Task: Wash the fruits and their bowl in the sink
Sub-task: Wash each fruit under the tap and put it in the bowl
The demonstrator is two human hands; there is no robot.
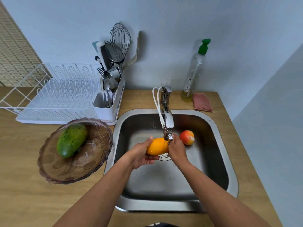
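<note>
Keep your left hand (142, 157) clamped under the mango (157, 146), right hand (177, 149) closed on its end; rotate it beneath the faucet (167, 123).

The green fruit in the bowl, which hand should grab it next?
Probably the left hand. The bowl with the green fruit sits on the counter left of the sink, while the right hand is farther away.

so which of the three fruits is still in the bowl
The green papaya, lying in the brown glass bowl on the counter. The orange mango is held under the tap; the red fruit sits in the sink.
</note>
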